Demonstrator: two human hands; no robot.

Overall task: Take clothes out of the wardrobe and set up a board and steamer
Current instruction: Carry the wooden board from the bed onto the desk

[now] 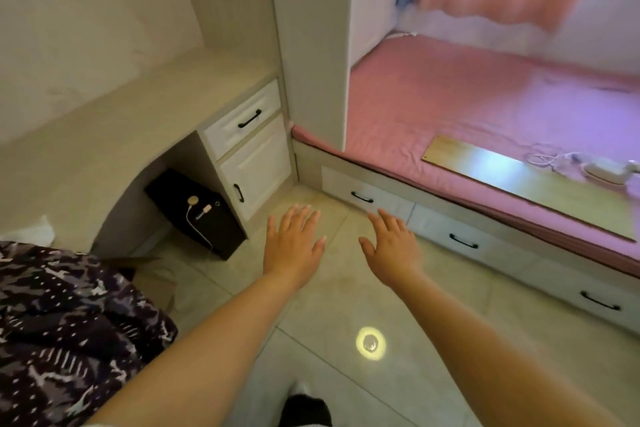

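board [530, 184] lies flat on the pink bed [433, 100], what looks like a steamer [604, 168] beside it (blurred); left hand [294, 243] and right hand [394, 246] spread, holding nothing.

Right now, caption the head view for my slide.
Both hands, left and right, open over tile floor; board on pink bed.

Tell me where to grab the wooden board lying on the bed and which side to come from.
Grip the wooden board by its long near edge, which runs along the front of the pink bed, coming from the floor side. It lies flat, so a thumb-over pinch there seems easiest. Both hands are empty.
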